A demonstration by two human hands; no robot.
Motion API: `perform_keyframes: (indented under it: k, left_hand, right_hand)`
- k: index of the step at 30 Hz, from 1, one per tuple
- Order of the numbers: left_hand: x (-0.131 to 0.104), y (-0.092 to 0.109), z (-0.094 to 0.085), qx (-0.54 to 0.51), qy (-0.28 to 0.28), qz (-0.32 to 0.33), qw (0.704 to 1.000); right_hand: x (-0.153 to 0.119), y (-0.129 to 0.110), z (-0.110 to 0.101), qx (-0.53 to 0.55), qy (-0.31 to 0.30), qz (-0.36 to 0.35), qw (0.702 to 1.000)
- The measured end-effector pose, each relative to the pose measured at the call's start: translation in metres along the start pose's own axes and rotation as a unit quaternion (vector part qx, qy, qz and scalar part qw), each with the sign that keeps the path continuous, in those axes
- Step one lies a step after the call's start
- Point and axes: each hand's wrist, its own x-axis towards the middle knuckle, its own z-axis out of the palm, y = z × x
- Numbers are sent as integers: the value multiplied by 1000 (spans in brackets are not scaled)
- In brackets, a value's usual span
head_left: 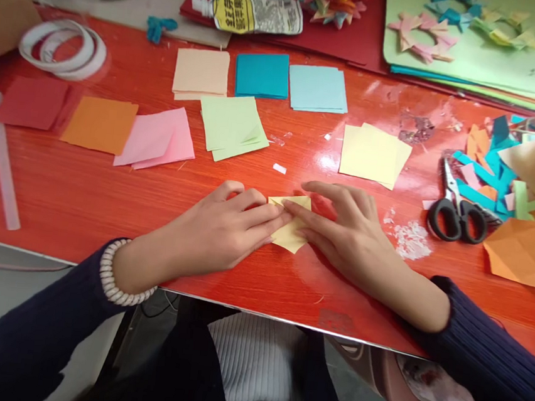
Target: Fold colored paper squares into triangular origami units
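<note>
A small folded piece of yellow origami paper [291, 235] lies on the red table [243, 255] between my hands. My left hand [227, 225] grips its left side, fingertips pressed together over the edge. From the other side, my right hand [347, 227] holds the paper down, the index finger along its upper fold and the thumb near its right edge. Part of the paper is hidden under my fingers. Beyond my right hand is a stack of pale yellow squares [371, 154]. Light green squares [231, 124] lie beyond my left hand.
Black-handled scissors [453, 212] lie at right beside colourful paper scraps [502, 166] and a creased orange sheet [527, 251]. Several coloured square stacks, such as dark blue squares [262, 75], line the back. White tape rolls [64, 48] are at left, a pouch [257, 11] behind.
</note>
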Motion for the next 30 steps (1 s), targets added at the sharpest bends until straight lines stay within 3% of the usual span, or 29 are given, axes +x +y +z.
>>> perform_keyframes:
  k: [8, 20, 30]
  left_hand:
    - [-5, -1, 1, 12, 9, 11, 1000]
    - [-11, -7, -6, -65, -4, -13, 998]
    - [-13, -9, -5, -61, 44, 18, 997]
  right_hand:
    - [1, 2, -3, -37, -26, -9, 999]
    - [2, 3, -1, -12, -5, -7, 1000]
    - [1, 3, 0, -8, -3, -10, 1000]
